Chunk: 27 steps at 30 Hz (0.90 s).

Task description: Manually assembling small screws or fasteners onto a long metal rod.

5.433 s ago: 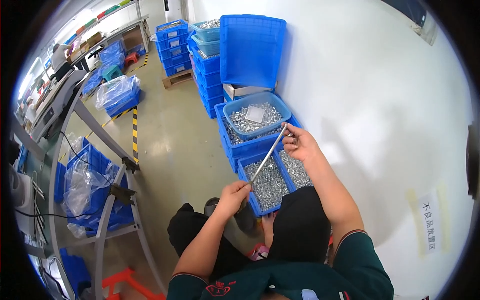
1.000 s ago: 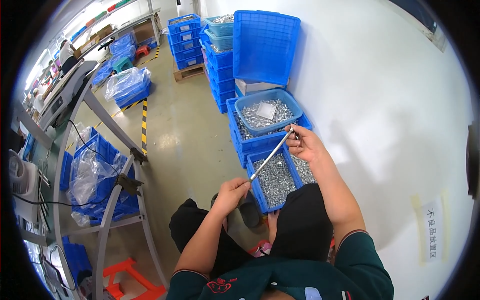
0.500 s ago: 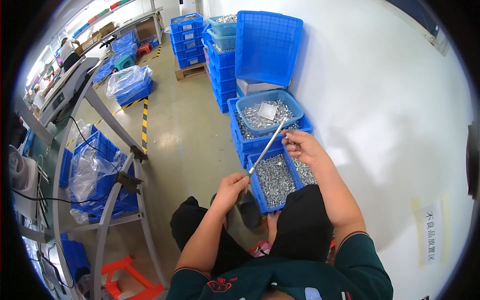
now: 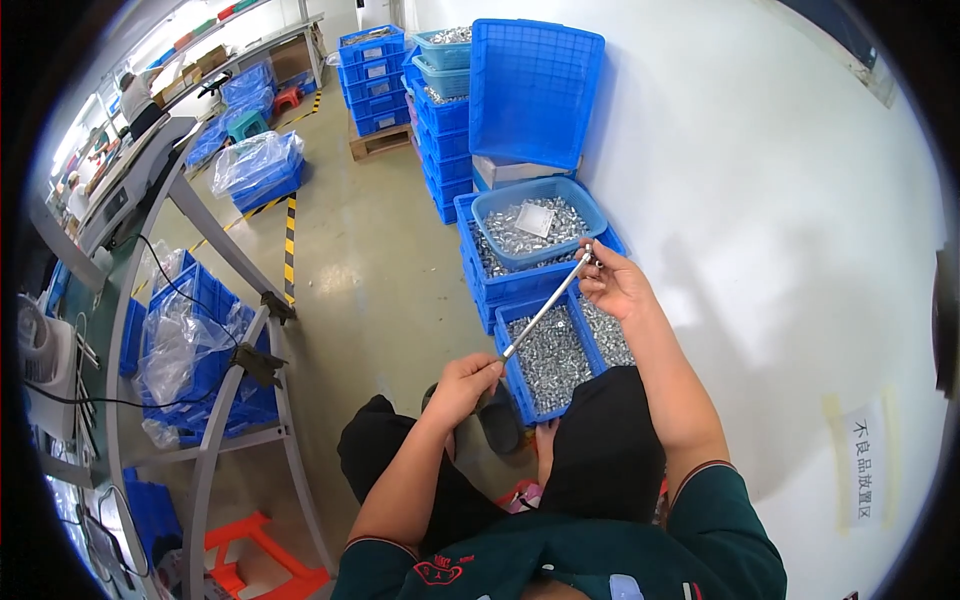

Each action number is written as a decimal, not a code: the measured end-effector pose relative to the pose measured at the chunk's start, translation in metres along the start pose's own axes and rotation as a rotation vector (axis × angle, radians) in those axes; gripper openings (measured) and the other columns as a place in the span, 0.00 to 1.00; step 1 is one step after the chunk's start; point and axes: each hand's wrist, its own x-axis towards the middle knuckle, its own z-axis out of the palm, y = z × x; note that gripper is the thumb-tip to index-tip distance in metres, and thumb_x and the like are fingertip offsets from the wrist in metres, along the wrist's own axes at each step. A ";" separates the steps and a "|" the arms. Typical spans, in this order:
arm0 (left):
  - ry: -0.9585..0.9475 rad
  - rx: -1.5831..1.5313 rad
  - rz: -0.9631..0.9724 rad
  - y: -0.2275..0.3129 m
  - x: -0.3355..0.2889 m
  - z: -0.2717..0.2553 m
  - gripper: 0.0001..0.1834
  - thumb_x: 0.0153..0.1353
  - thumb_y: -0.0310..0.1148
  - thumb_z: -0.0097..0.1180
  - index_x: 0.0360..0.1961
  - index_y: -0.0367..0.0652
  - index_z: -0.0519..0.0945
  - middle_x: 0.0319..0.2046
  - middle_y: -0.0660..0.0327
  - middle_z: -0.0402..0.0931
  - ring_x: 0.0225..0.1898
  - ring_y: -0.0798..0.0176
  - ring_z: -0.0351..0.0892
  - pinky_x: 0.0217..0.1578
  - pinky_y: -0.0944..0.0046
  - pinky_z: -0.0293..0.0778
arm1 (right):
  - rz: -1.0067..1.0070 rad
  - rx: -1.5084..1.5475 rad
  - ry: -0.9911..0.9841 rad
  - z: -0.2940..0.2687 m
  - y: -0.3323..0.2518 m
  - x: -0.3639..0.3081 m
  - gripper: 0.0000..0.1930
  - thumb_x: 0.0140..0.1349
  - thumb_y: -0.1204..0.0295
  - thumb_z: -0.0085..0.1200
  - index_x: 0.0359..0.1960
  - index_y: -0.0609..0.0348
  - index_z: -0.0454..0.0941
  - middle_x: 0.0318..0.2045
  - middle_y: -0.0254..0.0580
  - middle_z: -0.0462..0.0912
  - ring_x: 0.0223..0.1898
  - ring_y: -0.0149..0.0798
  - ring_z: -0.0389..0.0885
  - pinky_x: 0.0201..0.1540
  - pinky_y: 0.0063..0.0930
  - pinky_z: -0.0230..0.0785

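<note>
My left hand (image 4: pixel 467 388) is closed round the near end of a slim silver metal rod (image 4: pixel 542 318), which slants up to the right. At its far end, the fingertips of my right hand (image 4: pixel 618 288) pinch a small shiny metal part (image 4: pixel 595 261) against the tip. Whether the part is on the rod or only touching it cannot be made out. Below the rod stands a blue bin (image 4: pixel 512 383) with two visible sections full of small silver metal parts. Just beyond my right hand, a light blue basket (image 4: pixel 597 212) holds more metal pieces and a pale square card (image 4: pixel 535 219).
The basket rests on a blue crate (image 4: pixel 482 292) of metal parts. Behind lean a tall blue crate (image 4: pixel 535 90) and stacked crates (image 4: pixel 445 150). A white wall (image 4: pixel 760 200) bounds the right. At left are a grey-framed bench (image 4: pixel 212 400) and plastic-covered blue crates (image 4: pixel 205 300).
The rod's far end has swung slightly right and down, and my right fingertips now meet it with the small metal part. My left hand keeps its hold, nearly in place.
</note>
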 end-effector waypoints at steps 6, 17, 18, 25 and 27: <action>0.006 0.017 0.043 0.000 0.000 -0.001 0.12 0.60 0.36 0.48 0.30 0.39 0.78 0.17 0.71 0.68 0.19 0.77 0.62 0.21 0.74 0.57 | -0.060 -0.115 -0.101 0.004 -0.001 -0.002 0.10 0.58 0.70 0.54 0.39 0.62 0.74 0.30 0.38 0.76 0.23 0.26 0.66 0.19 0.15 0.57; -0.021 -0.123 0.004 0.000 -0.005 -0.002 0.11 0.60 0.36 0.48 0.31 0.39 0.77 0.18 0.70 0.68 0.23 0.76 0.63 0.26 0.73 0.59 | -0.064 -0.190 -0.001 0.002 0.000 -0.010 0.09 0.58 0.68 0.55 0.34 0.60 0.74 0.25 0.33 0.72 0.21 0.24 0.65 0.18 0.14 0.56; -0.011 -0.123 0.013 0.000 -0.003 -0.002 0.11 0.60 0.36 0.48 0.31 0.39 0.77 0.18 0.70 0.68 0.23 0.76 0.63 0.26 0.73 0.59 | -0.055 -0.219 0.001 0.003 0.000 -0.011 0.09 0.58 0.67 0.55 0.34 0.60 0.75 0.24 0.32 0.71 0.20 0.23 0.64 0.17 0.14 0.54; 0.109 -0.150 0.035 0.024 0.017 0.015 0.10 0.57 0.35 0.53 0.31 0.37 0.77 0.18 0.69 0.67 0.21 0.76 0.64 0.23 0.73 0.60 | 0.185 -0.517 -0.079 0.012 0.007 -0.021 0.09 0.59 0.70 0.52 0.36 0.64 0.74 0.24 0.33 0.70 0.20 0.21 0.64 0.16 0.10 0.52; 0.139 -0.121 0.031 0.027 0.028 0.022 0.10 0.55 0.34 0.55 0.31 0.36 0.77 0.18 0.70 0.67 0.20 0.76 0.64 0.22 0.73 0.61 | 0.246 -0.542 -0.060 0.015 0.012 -0.023 0.08 0.59 0.70 0.53 0.36 0.61 0.72 0.24 0.33 0.73 0.19 0.20 0.63 0.16 0.10 0.54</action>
